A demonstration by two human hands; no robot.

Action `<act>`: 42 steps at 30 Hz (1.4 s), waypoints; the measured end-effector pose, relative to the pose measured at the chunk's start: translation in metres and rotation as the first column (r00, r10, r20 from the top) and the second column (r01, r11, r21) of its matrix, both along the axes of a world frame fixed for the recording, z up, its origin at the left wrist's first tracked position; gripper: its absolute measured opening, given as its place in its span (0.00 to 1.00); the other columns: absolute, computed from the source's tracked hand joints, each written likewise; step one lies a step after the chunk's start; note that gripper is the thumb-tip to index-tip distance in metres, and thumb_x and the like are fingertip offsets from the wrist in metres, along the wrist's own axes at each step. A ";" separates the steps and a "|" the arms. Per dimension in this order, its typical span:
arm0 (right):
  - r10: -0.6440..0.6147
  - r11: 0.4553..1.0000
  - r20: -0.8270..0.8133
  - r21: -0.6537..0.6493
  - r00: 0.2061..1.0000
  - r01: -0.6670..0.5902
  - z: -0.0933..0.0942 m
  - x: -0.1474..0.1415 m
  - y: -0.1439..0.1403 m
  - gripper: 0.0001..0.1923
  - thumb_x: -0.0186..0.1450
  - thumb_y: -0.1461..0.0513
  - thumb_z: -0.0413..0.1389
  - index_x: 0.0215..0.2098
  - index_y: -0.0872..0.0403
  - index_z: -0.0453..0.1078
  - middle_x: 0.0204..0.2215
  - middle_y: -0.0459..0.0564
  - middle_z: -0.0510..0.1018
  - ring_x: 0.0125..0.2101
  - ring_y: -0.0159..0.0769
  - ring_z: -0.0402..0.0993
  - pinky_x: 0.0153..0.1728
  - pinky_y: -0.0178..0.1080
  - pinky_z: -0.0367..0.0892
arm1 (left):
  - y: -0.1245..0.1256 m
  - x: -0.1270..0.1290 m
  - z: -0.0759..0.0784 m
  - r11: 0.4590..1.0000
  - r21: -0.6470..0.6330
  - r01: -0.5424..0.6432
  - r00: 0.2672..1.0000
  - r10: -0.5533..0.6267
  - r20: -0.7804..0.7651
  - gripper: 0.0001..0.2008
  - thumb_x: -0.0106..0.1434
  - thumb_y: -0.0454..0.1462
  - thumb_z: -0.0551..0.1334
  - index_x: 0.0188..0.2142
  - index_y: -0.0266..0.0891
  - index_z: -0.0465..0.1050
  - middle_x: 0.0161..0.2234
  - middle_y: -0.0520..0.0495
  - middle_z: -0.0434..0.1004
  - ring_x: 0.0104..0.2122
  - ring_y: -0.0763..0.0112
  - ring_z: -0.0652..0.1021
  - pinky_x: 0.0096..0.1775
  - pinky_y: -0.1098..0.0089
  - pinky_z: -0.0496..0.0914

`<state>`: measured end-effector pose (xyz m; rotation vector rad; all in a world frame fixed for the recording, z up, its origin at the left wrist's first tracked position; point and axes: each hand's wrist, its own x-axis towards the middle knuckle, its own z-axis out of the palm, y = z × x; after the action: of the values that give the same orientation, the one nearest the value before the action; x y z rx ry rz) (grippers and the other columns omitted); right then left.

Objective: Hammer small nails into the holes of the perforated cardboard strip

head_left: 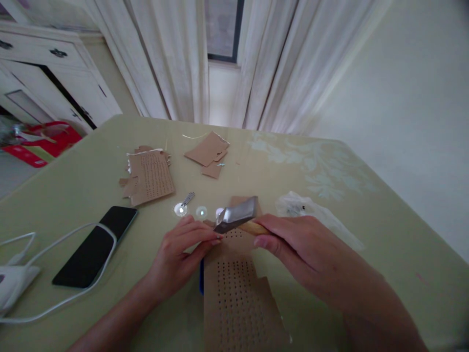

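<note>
Black phone on the left of the desk, white cable looped across it! Then a stack of punched cardboard, and here's the left hand, finger and thumb pinched together on what's probably a small nail, too tiny to be sure. It's at the edge of the holed cardboard sheet, right before us. Over that, a hammer, the right hand's fingers clamped around its handle. Looks like hole-punching; the next strike calls for a steady pinch and true aim. Farther right, a clear plastic bag.
</note>
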<state>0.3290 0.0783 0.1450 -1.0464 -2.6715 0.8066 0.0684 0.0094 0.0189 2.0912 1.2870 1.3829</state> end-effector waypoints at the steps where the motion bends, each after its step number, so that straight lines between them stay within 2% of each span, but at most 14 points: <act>1: -0.008 1.000 -0.017 0.005 1.000 0.008 0.000 0.000 0.000 0.15 0.83 0.56 0.51 0.46 0.52 0.77 0.35 0.50 0.85 0.33 0.41 0.79 0.35 0.41 0.62 | 0.000 0.000 0.000 1.000 -0.005 -0.003 1.000 0.002 -0.003 0.08 0.74 0.29 0.67 0.45 0.45 0.82 0.39 0.54 0.88 0.37 0.72 0.83 0.45 0.67 0.71; 6: 0.022 1.000 0.041 -0.002 0.999 -0.022 -0.002 -0.001 -0.001 0.14 0.82 0.57 0.51 0.42 0.50 0.76 0.34 0.47 0.85 0.32 0.39 0.79 0.34 0.40 0.61 | 0.000 0.001 0.001 1.000 0.021 0.007 1.000 -0.007 -0.016 0.07 0.74 0.30 0.67 0.43 0.44 0.81 0.39 0.54 0.88 0.37 0.71 0.84 0.44 0.67 0.71; 10: 0.004 0.999 -0.006 0.032 1.000 -0.004 -0.003 0.000 -0.002 0.15 0.83 0.55 0.50 0.46 0.50 0.76 0.35 0.49 0.85 0.34 0.41 0.79 0.35 0.41 0.61 | 0.000 0.001 0.002 1.000 0.012 0.011 1.000 -0.011 -0.005 0.06 0.74 0.31 0.68 0.44 0.44 0.81 0.38 0.54 0.88 0.36 0.71 0.84 0.43 0.68 0.71; 15: 0.041 0.998 0.007 -0.040 0.999 -0.041 -0.005 -0.001 -0.001 0.13 0.82 0.56 0.52 0.42 0.50 0.74 0.33 0.46 0.83 0.32 0.38 0.76 0.34 0.40 0.59 | 0.000 0.001 0.004 1.000 0.000 0.005 1.000 -0.005 -0.007 0.06 0.75 0.31 0.67 0.43 0.45 0.81 0.39 0.53 0.88 0.37 0.69 0.84 0.43 0.68 0.72; 20: -0.012 0.995 -0.051 -0.095 0.999 0.007 -0.015 -0.004 0.018 0.17 0.83 0.52 0.51 0.38 0.50 0.68 0.31 0.45 0.77 0.31 0.37 0.71 0.34 0.41 0.57 | 0.000 0.004 -0.002 0.992 -0.105 -0.073 0.989 0.086 0.119 0.04 0.75 0.34 0.67 0.43 0.45 0.81 0.37 0.53 0.84 0.34 0.71 0.79 0.38 0.70 0.71; 22: -0.046 0.994 -0.078 -0.101 0.996 0.038 -0.025 -0.008 0.031 0.17 0.80 0.51 0.56 0.35 0.50 0.66 0.30 0.44 0.75 0.31 0.37 0.70 0.34 0.40 0.57 | -0.001 0.008 -0.010 0.982 -0.136 -0.133 0.951 0.165 0.261 0.04 0.78 0.37 0.63 0.45 0.45 0.79 0.41 0.50 0.81 0.40 0.69 0.79 0.41 0.70 0.72; 24: -0.079 0.990 -0.093 -0.121 0.993 0.068 -0.039 -0.012 0.043 0.17 0.75 0.50 0.63 0.35 0.50 0.66 0.31 0.44 0.74 0.32 0.38 0.69 0.34 0.40 0.58 | -0.002 0.015 -0.019 0.968 -0.136 -0.210 0.878 0.248 0.410 0.06 0.80 0.39 0.61 0.45 0.46 0.76 0.45 0.48 0.78 0.46 0.67 0.78 0.48 0.69 0.72; 27: -0.123 0.976 -0.108 -0.194 0.986 0.100 -0.062 -0.017 0.060 0.20 0.67 0.48 0.70 0.36 0.51 0.67 0.33 0.44 0.74 0.34 0.38 0.70 0.35 0.40 0.60 | -0.006 0.028 -0.031 0.940 -0.171 -0.297 0.782 0.342 0.521 0.07 0.81 0.42 0.59 0.46 0.46 0.74 0.46 0.49 0.74 0.47 0.67 0.75 0.52 0.69 0.70; 29: -0.127 0.938 -0.154 -0.339 0.980 0.069 -0.075 -0.018 0.067 0.19 0.65 0.51 0.72 0.37 0.51 0.69 0.34 0.43 0.75 0.35 0.38 0.71 0.36 0.39 0.62 | -0.008 0.035 -0.037 0.924 -0.227 -0.308 0.751 0.382 0.538 0.08 0.82 0.44 0.57 0.47 0.47 0.73 0.45 0.49 0.71 0.45 0.68 0.73 0.51 0.70 0.69; 32: -0.164 0.816 -0.237 -0.578 0.958 -0.004 -0.088 -0.020 0.070 0.19 0.62 0.54 0.73 0.37 0.51 0.69 0.30 0.40 0.72 0.30 0.32 0.68 0.31 0.36 0.62 | -0.012 0.042 -0.042 0.910 -0.303 -0.283 0.711 0.411 0.571 0.10 0.82 0.47 0.56 0.47 0.48 0.72 0.44 0.50 0.68 0.42 0.67 0.70 0.47 0.70 0.68; 37: -0.301 0.616 -0.272 -0.787 0.914 -0.031 -0.095 -0.026 0.065 0.26 0.60 0.51 0.75 0.38 0.48 0.63 0.24 0.33 0.65 0.17 0.24 0.52 0.16 0.33 0.48 | -0.014 0.045 -0.046 0.878 -0.381 -0.291 0.656 0.473 0.588 0.12 0.82 0.51 0.55 0.47 0.49 0.70 0.44 0.50 0.68 0.42 0.66 0.70 0.45 0.69 0.69; 39: -0.330 0.583 -0.266 -0.812 0.906 -0.026 -0.096 -0.028 0.064 0.27 0.59 0.50 0.76 0.38 0.48 0.62 0.24 0.32 0.65 0.16 0.24 0.51 0.14 0.32 0.46 | -0.014 0.044 -0.046 0.869 -0.383 -0.315 0.664 0.490 0.565 0.12 0.82 0.51 0.55 0.48 0.48 0.70 0.44 0.49 0.69 0.43 0.65 0.71 0.46 0.68 0.70; 42: -0.332 0.594 -0.251 -0.804 0.909 -0.005 -0.097 -0.029 0.063 0.28 0.59 0.50 0.76 0.38 0.48 0.62 0.24 0.32 0.66 0.16 0.23 0.52 0.14 0.31 0.47 | -0.013 0.043 -0.045 0.862 -0.363 -0.353 0.694 0.502 0.516 0.11 0.83 0.49 0.54 0.48 0.48 0.70 0.43 0.50 0.70 0.41 0.66 0.71 0.44 0.69 0.71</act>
<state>0.3005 0.1417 0.0485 -1.0945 -1.7970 2.0206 0.1117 -0.0038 -0.0265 1.0611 1.5962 1.7741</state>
